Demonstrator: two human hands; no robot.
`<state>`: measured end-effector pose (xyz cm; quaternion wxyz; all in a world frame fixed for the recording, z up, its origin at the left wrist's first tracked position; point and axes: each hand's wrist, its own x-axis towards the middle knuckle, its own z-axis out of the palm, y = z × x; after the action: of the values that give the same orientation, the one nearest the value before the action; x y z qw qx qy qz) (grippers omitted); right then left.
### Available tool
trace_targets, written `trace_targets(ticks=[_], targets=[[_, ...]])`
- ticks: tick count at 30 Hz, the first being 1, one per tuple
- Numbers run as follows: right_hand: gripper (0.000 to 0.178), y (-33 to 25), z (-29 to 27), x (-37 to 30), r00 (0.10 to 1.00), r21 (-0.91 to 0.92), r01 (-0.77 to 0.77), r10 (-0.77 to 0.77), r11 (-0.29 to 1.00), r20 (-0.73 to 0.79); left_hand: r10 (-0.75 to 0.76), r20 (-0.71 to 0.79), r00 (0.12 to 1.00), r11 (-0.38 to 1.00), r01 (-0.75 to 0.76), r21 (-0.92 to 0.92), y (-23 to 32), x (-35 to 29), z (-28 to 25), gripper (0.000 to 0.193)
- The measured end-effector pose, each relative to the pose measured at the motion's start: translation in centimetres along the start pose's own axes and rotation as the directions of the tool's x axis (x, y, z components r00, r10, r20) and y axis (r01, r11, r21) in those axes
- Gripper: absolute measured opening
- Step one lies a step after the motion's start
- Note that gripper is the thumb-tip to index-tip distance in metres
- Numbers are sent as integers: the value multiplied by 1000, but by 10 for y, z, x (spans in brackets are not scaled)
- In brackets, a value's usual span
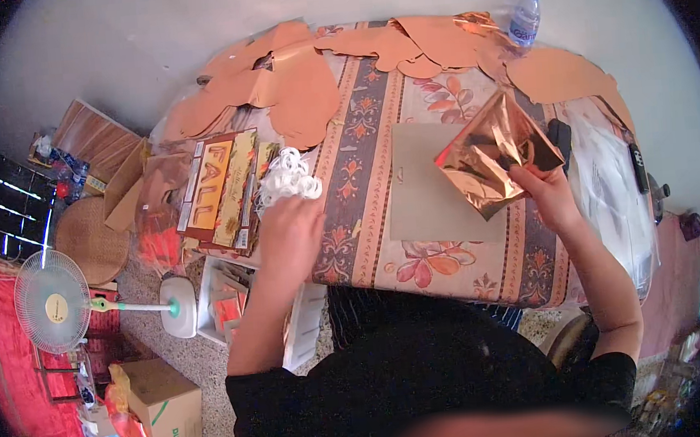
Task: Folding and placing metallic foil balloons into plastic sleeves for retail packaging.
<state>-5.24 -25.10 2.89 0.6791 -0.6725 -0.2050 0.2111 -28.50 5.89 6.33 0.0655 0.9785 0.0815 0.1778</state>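
Note:
My right hand (547,191) grips a shiny copper-coloured foil sheet or packet (494,166) by its lower right corner, thumb on top. The foil is tilted above a flat beige board (417,188) lying on the table. My left hand (292,230) is at a pile of white curly loops (287,176), back of the hand up. Its fingers are curled down at the pile's near edge, and whatever they hold is hidden. Just left of the pile lies a stack of printed, autumn-coloured flat packs (220,188).
Large orange cut-out shapes (299,99) spread along the table's far edge, with a water bottle (525,17) at the back right. Clear plastic wrap (611,190) covers the right side. A white crate (297,325), a fan (54,299) and a cardboard box (171,405) stand at left.

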Motion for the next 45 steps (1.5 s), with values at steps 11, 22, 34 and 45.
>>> trace_targets(ticks=[11,22,34,45], targets=[[11,-26,17,-3,992,42,116,-114,992,-58,-116,-1,993,962,112,-248,13,9,5,13],[10,-42,8,10,990,13,129,-128,992,-56,338,10,941,868,-308,-389,78,87,88,12],[51,-17,-2,40,882,-122,-143,183,982,433,232,-97,968,944,-248,-217,25,17,39,19],[30,-8,24,87,611,-362,-464,588,808,530,269,-56,961,880,-269,-391,52,54,50,33]])
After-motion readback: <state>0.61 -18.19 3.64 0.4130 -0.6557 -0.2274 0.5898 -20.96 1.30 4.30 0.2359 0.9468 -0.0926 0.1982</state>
